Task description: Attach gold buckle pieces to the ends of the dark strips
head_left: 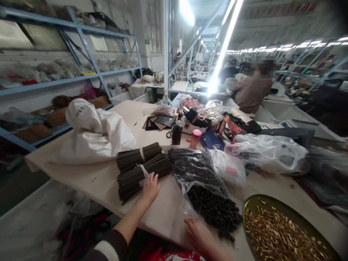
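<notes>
My left hand [151, 187] rests at the right part of the nearer bundle of dark strips [136, 177], by its white tie; its fingers are bent and slightly apart, and nothing shows held in them. Behind lies a second tied bundle [130, 156]. My right hand [198, 232], somewhat blurred, is at the near edge of a clear plastic bag [195, 170], fingers apart and pointing left. Small black pieces [212, 206] spill from that bag onto the tabletop [165, 206]. To the right of my right hand is an oval tray [248, 204] of brass-coloured metal pieces [282, 232].
A white sack [100, 134] stands at the left of the table. Further back are a dark bottle [176, 135], a pink-lidded jar [195, 139], a blue packet [212, 140] and plastic bags [272, 152]. A person [252, 90] sits beyond. Blue shelving [89, 54] lines the left wall.
</notes>
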Motion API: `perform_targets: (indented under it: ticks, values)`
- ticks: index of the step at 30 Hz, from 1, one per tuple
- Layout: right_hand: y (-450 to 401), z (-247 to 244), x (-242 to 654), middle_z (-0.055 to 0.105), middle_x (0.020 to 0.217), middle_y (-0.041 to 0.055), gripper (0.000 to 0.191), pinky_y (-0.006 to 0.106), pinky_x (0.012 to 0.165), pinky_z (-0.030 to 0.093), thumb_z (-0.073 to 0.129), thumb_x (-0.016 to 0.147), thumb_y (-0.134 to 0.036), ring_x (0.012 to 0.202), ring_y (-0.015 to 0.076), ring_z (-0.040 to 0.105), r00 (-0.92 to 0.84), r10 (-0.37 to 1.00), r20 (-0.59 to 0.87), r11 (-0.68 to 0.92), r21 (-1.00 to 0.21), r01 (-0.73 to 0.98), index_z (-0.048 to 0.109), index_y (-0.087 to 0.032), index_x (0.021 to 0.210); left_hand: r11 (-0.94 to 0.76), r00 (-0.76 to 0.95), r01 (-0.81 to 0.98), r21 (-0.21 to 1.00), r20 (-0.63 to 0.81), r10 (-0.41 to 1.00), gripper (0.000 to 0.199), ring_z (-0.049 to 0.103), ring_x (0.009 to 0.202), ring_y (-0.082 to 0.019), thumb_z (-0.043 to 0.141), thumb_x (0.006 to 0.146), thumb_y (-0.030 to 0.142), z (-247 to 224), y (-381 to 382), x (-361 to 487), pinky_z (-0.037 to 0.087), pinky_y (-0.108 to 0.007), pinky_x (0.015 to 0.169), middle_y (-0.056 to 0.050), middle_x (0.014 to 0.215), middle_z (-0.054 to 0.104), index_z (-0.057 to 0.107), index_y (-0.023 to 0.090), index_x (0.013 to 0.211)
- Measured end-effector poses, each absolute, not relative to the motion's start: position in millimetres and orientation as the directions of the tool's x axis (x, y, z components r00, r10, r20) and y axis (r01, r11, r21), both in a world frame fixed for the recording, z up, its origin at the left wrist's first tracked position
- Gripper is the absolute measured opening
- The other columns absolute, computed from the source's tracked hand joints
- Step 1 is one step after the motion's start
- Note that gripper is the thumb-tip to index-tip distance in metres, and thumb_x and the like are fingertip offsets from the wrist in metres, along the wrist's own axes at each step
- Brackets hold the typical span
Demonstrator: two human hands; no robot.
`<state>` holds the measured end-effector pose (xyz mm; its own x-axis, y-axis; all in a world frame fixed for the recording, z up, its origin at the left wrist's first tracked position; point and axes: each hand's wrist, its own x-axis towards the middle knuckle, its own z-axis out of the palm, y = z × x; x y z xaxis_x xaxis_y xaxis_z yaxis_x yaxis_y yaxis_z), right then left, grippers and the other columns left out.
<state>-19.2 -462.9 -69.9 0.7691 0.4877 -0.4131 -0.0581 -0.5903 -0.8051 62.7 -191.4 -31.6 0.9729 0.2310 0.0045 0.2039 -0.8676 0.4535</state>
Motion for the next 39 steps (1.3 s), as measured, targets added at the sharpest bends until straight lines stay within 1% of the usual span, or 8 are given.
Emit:
perform_targets:
  ticks: [4,8,13,19,25,28,31,39]
  values:
    - [-505,-89,19,0.051,0.13,0.0079,0.066,0.042,0.106,0.024,0.05,0.055,-0.006,0.122,0.0303,0.04,0.659,0.689,-0.3,-0.548,-0.811,0.205,0.057,-0.022,0.118,-0.93,0.948,0.271,0.248,0.101,0.303,0.049,0.027,0.13,-0.03,0.046,0.082,0.031,-37,-190,150,0.021,-0.043,0.106,-0.016,0.14,0.035,0.043,0.011,0.126]
    - [-529,-115,38,0.043,0.137,0.0115,0.065,0.046,0.107,0.023,0.049,0.064,-0.009,0.126,0.0311,0.036,0.522,0.821,-0.233,-0.498,-0.739,0.454,0.047,-0.017,0.128,-0.935,0.927,0.338,0.111,0.135,0.351,0.055,0.049,0.11,-0.033,0.036,0.085,0.045,-58,-187,203,0.034,-0.043,0.093,-0.021,0.118,0.055,0.046,0.005,0.122]
    - [-545,-149,43,0.043,0.136,0.0083,0.056,0.041,0.106,0.029,0.048,0.077,-0.015,0.124,0.026,0.038,0.543,0.835,-0.091,-0.447,-0.688,0.572,0.038,-0.019,0.133,-0.935,0.916,0.354,0.036,0.186,0.354,0.055,0.056,0.096,-0.032,0.029,0.087,0.048,-88,-197,215,0.038,-0.042,0.084,-0.019,0.105,0.061,0.05,0.007,0.117]
    - [-549,-176,32,0.043,0.137,0.0062,0.053,0.037,0.105,0.033,0.048,0.079,-0.015,0.125,0.0228,0.037,0.557,0.829,0.041,-0.428,-0.594,0.681,0.039,-0.017,0.131,-0.944,0.908,0.33,-0.007,0.275,0.315,0.055,0.055,0.092,-0.03,0.029,0.087,0.051,-116,-199,206,0.037,-0.041,0.08,-0.017,0.101,0.061,0.053,0.01,0.114]
    - [-551,-187,-10,0.049,0.132,0.0075,0.049,0.04,0.102,0.038,0.048,0.077,-0.012,0.12,0.0228,0.043,0.578,0.794,0.19,-0.432,-0.492,0.756,0.047,-0.018,0.125,-0.959,0.891,0.282,-0.024,0.378,0.252,0.052,0.053,0.095,-0.03,0.031,0.086,0.051,-132,-219,141,0.036,-0.044,0.084,-0.016,0.098,0.061,0.055,0.011,0.11]
    - [-555,-187,-35,0.051,0.128,0.0098,0.045,0.041,0.102,0.038,0.047,0.077,-0.01,0.119,0.0238,0.044,0.571,0.784,0.241,-0.439,-0.435,0.786,0.051,-0.017,0.122,-0.977,0.901,0.207,-0.045,0.399,0.173,0.047,0.05,0.104,-0.029,0.04,0.084,0.048,-134,-244,78,0.032,-0.042,0.093,-0.013,0.108,0.059,0.053,0.014,0.113]
    - [-561,-186,-58,0.052,0.128,0.0104,0.043,0.042,0.101,0.037,0.045,0.079,-0.011,0.119,0.0256,0.044,0.556,0.792,0.253,-0.445,-0.383,0.809,0.052,-0.015,0.121,-0.984,0.906,0.162,-0.078,0.406,0.117,0.052,0.041,0.117,-0.028,0.046,0.081,0.048,-137,-271,17,0.025,-0.041,0.102,-0.013,0.125,0.051,0.049,0.015,0.121]
    - [-581,-185,-97,0.056,0.122,0.0082,0.035,0.037,0.099,0.037,0.046,0.081,-0.016,0.113,0.0228,0.048,0.565,0.76,0.32,-0.482,-0.305,0.821,0.057,-0.017,0.114,-0.98,0.934,0.125,-0.157,0.351,0.063,0.055,0.037,0.123,-0.029,0.045,0.084,0.043,-159,-335,-82,0.023,-0.046,0.104,-0.015,0.132,0.045,0.042,0.013,0.129]
